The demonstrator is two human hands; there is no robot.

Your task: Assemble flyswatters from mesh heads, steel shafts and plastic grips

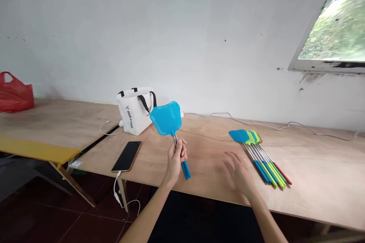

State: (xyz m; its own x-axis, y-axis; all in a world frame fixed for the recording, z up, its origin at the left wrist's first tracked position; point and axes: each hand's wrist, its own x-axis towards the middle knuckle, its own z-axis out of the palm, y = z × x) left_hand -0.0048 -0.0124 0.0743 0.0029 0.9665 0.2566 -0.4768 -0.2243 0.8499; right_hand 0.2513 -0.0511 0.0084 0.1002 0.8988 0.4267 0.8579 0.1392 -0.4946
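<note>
The fingers [183,152] of the left hand [173,160] wrap around the shafts [175,138] of blue fly swatters [167,118] held up to the right of the smartphone [127,155]. Farther right of the smartphone, the blurred right hand [240,174] has its fingers loosely spread; farther right still, a fanned row of fly swatters [268,171] lies on the wooden counter [209,150]. Behind the smartphone stands a white tote bag [134,112]

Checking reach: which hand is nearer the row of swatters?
Right: the right hand is just left of the row of swatters; the left hand, farther left, holds blue swatters.
</note>
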